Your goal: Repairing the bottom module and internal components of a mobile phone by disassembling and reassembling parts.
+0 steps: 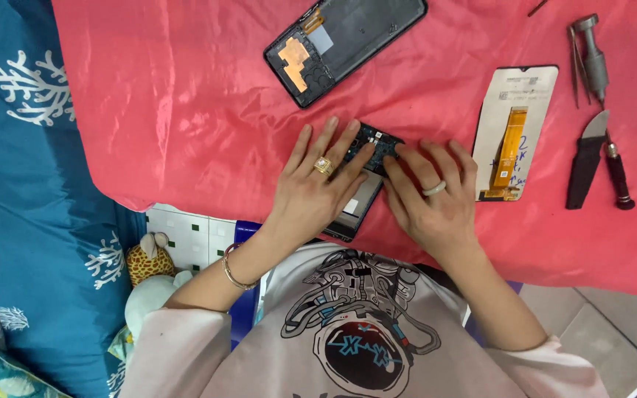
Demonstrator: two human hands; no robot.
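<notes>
Fingers of the left hand (311, 193) lie spread flat, pressing on an opened phone (366, 173) on the red cloth (186, 110); just right, the right hand (433, 195) rests open-fingered, fingertips touching the phone's edge. Farther right lie a screen panel (514, 133), a dark blade (585, 162) and a screwdriver (602, 88)

An opened smartphone (366, 173), its dark circuit board exposed at the far end and a grey panel nearer the person, lies slanted on the red cloth (186, 110), near its front edge, partly covered by two hands resting on it.
</notes>
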